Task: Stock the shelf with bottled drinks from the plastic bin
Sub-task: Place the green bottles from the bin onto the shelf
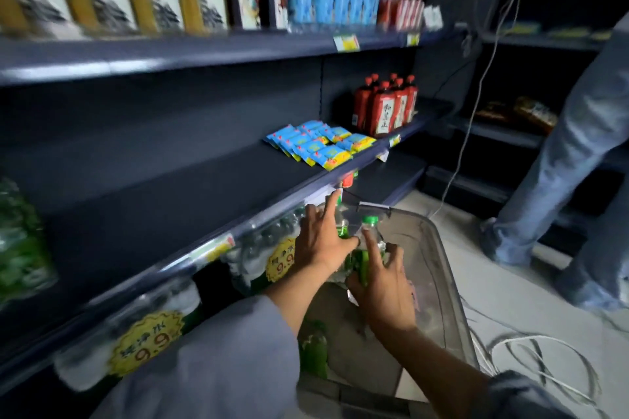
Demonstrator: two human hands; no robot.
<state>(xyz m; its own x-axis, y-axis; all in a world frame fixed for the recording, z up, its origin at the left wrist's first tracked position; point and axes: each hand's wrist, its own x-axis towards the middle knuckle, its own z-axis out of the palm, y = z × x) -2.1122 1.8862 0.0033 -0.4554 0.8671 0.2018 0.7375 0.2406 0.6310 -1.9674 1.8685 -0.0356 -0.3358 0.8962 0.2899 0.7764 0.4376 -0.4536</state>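
Dim shop aisle, grey shelf (211, 180) mid-frame, clear bin (449, 282) lower centre. Left hand (323, 241) and right hand (384, 286), fingers part-spread, each grip a green-capped bottle (369, 224).

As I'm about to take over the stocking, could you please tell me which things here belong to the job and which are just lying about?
Job: green-capped bottles, plastic bin, dark shelf, left hand, right hand.
Lying about: blue snack packets, red bottles, white cable.

Green-capped bottle (369, 235), blue-yellow packets (320, 146), dark red bottles (384, 109)
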